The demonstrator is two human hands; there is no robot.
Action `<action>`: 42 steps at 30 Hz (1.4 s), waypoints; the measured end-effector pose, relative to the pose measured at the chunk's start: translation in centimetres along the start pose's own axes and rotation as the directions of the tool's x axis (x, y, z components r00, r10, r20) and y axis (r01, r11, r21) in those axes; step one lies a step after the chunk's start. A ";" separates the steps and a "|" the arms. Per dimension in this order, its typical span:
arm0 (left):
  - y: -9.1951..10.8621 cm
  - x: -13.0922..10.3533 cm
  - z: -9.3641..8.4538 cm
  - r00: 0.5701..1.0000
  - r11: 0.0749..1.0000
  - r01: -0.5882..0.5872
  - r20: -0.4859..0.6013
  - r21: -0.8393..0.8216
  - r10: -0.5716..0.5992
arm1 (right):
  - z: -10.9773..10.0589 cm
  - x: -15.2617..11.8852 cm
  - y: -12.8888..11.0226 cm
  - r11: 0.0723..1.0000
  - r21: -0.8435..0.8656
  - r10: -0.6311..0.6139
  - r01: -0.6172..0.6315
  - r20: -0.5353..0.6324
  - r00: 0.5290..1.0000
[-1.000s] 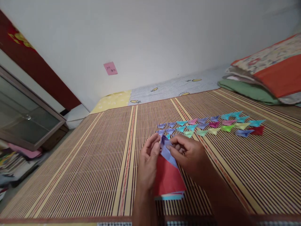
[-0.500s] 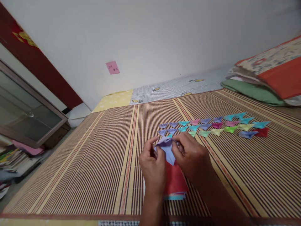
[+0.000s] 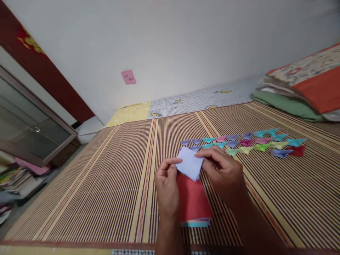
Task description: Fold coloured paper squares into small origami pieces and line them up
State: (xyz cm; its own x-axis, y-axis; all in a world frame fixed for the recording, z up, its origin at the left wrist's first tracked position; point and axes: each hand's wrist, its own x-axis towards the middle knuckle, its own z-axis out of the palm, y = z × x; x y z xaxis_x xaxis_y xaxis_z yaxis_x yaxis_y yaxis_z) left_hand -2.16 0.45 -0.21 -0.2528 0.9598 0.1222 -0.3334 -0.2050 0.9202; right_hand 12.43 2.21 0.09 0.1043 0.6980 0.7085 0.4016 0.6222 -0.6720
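Lavender paper (image 3: 189, 163): pinched at opposite sides by my left hand (image 3: 168, 186) and right hand (image 3: 227, 175), presumably keeping layers aligned.

"What sort of place are we seeing?"

"We're looking into a home, and it's looking like a bedroom. A striped mat (image 3: 119, 177) is covering a broad, bed-like surface, and a checked cloth (image 3: 191, 101) with yellow fruit shapes is showing along its far edge."

"What else is suggesting a bedroom?"

"Folded bedding (image 3: 294, 104), green, orange and patterned, is lying in a pile at the mat's far right corner."

"And the rest of the room?"

"A plain pale wall (image 3: 180, 42) is rising behind the mat, and a pink note (image 3: 128, 77) is hanging on it. Left of the mat, a glass-fronted cabinet (image 3: 29, 117) is standing, and what's looking like books or papers (image 3: 18, 179) are piling up below it."
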 end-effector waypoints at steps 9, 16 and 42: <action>0.2 0.3 0.6 0.993 0.989 0.119 0.014 -0.085 -0.118 | 0.1 -0.3 -0.5 0.997 0.038 -0.068 0.066 0.066 0.996; 0.1 0.1 0.3 0.993 0.994 0.111 0.044 0.017 -0.111 | 0.4 -0.4 0.6 0.856 0.272 0.377 -0.439 0.251 0.891; 1.6 0.1 -0.9 0.955 0.955 -0.136 0.291 0.262 0.056 | 0.9 -0.2 1.0 0.634 0.453 0.521 -0.627 0.349 0.779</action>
State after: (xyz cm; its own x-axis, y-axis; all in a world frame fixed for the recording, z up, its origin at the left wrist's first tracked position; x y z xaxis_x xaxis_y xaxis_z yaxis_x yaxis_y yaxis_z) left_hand -3.54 0.02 0.91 0.0039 0.9610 0.2767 -0.0457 -0.2762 0.9600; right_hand 12.00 2.99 -0.94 -0.0268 0.9916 0.1267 -0.2229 0.1176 -0.9677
